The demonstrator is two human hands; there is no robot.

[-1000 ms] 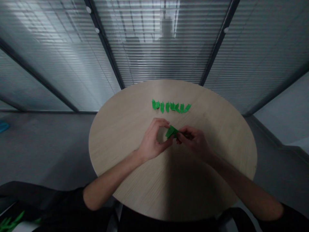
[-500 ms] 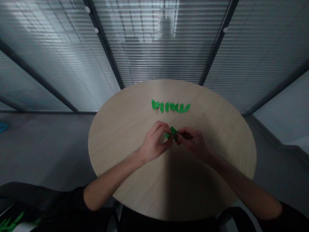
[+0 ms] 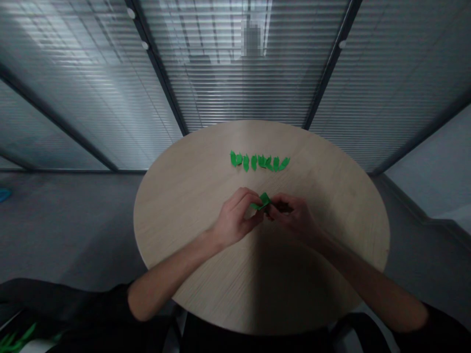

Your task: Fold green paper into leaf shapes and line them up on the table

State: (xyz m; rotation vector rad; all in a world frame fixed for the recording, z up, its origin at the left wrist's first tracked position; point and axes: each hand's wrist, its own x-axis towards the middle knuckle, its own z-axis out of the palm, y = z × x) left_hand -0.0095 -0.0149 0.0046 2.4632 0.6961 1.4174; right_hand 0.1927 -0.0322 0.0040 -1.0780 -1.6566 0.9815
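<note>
A small folded piece of green paper [image 3: 262, 200] is pinched between both hands just above the round wooden table [image 3: 191, 196]. My left hand [image 3: 235, 218] grips its left side with thumb and fingers curled closed. The fingertips of my right hand [image 3: 294, 215] pinch its right side. Only a small corner of the paper shows between the fingers. Farther back on the table lies a row of several folded green paper pieces [image 3: 259, 162], side by side.
Glass walls with horizontal blinds [image 3: 235, 73] stand behind the table. Grey floor surrounds it. More green paper shapes [image 3: 14, 338] lie at the bottom left corner, beside my dark sleeve.
The green paper has been folded smaller between the fingers. My left fingers have closed down over it, and less of it shows than a second ago.
</note>
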